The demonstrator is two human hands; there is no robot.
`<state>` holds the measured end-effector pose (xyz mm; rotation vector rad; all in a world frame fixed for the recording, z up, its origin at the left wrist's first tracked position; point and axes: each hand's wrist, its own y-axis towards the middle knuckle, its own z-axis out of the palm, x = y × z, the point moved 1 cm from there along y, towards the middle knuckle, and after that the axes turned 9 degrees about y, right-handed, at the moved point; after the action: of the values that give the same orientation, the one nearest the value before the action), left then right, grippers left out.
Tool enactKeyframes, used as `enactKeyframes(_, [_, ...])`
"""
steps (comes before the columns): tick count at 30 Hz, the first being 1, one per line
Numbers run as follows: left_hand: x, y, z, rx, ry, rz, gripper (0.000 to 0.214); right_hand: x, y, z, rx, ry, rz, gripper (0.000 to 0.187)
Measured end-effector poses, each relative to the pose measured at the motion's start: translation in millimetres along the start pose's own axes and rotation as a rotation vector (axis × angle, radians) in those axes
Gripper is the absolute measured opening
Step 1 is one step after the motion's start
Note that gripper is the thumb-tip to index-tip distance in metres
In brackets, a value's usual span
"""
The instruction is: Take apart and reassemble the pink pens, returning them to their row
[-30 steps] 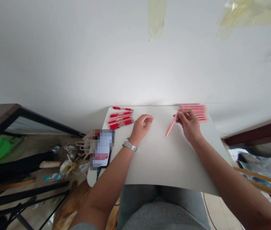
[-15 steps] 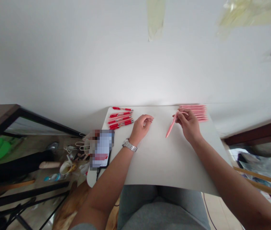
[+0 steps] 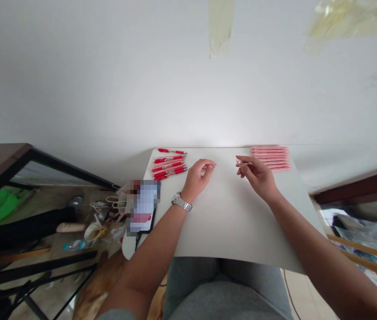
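On the left of the worktop (image 3: pixel 228 226), the phone (image 3: pixel 143 204) and the red pens (image 3: pixel 169 166) above it lie as they did a moment ago. The left hand (image 3: pixel 198 178) has also stayed put beside them, its fingers loosely curled and thumb close to their tips; I cannot tell whether anything is between them. The change is further right: the pen (image 3: pixel 239 162), which slanted down towards the person, now shows only as a small pale bit, probably seen nearly end-on, so it looks to be turning in the grip, not yet set down. It sits at the very tips of the fingers of the right hand (image 3: pixel 258 178), pinched narrowly by the thumb, above the worktop. That hand has edged left, leaving more of the pink pens (image 3: pixel 272 158) beyond it in view.
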<state>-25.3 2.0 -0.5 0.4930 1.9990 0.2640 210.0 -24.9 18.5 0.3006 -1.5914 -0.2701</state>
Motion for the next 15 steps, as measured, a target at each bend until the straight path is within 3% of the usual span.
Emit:
enactKeyframes(8, [-19.6,-2.6,4.5,0.052,-0.077,0.071,0.021,-0.6,-8.3,3.5,0.186,-0.335,-0.119,0.025])
enactKeyframes(15, [-23.0,-2.3,6.4,0.118,-0.036,0.130,0.018,-3.1,-8.5,3.2,0.269,-0.406,-0.149,0.018])
